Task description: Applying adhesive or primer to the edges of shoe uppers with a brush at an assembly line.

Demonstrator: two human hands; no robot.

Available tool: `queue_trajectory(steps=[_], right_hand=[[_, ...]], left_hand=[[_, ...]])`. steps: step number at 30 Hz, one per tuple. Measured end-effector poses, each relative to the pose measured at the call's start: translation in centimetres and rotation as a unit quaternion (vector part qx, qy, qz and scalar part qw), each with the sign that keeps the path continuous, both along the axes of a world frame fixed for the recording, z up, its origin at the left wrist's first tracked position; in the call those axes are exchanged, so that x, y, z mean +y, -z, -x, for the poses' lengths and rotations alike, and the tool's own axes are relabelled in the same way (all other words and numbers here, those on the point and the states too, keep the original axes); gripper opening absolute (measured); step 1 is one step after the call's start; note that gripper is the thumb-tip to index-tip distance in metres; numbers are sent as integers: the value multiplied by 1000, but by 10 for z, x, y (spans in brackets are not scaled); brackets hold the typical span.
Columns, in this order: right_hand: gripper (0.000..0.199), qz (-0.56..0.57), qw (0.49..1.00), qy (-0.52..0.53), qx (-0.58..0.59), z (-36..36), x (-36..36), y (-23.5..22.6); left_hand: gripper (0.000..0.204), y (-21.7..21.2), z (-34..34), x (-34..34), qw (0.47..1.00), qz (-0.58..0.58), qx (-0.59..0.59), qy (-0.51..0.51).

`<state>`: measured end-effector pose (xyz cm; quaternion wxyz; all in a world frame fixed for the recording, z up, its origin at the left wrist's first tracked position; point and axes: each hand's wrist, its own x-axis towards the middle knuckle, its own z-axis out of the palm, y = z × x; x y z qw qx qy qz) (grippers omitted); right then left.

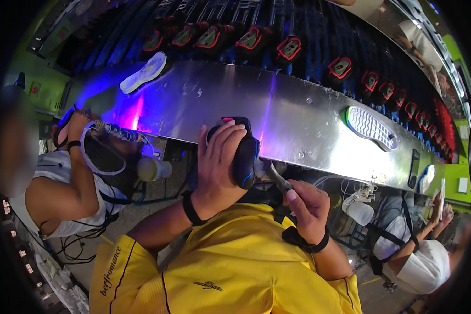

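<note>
A black shoe upper (244, 162) with a blue line along its edge and a red patch at one end is held just off the near edge of the metal bench. My left hand (218, 165) wraps round its side, fingers over the top. Beside it on the right, my right hand (310, 205) is closed on a slim dark-handled tool (279, 178) that looks like a brush. The tool's far end points up and left toward the shoe, and I cannot tell whether it touches. A pale patch by that end is too blurred to make out.
On the metal bench (204, 94) lie a white sole (144, 73) at left and a white-and-green patterned sole (371, 128) at right. Behind runs a rack of black shoes with red trim (250, 37). Co-workers sit either side; white pots (360, 212) hang below the bench edge.
</note>
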<state>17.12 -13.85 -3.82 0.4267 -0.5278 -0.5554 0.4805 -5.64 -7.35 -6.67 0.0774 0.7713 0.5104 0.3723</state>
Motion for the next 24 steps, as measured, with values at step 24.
queue_trajectory(steps=[24], right_hand=[[21,-209,952,56,-215,-14,68,-49]], left_hand=[[68,-58,-5,75,990,100,81,56]])
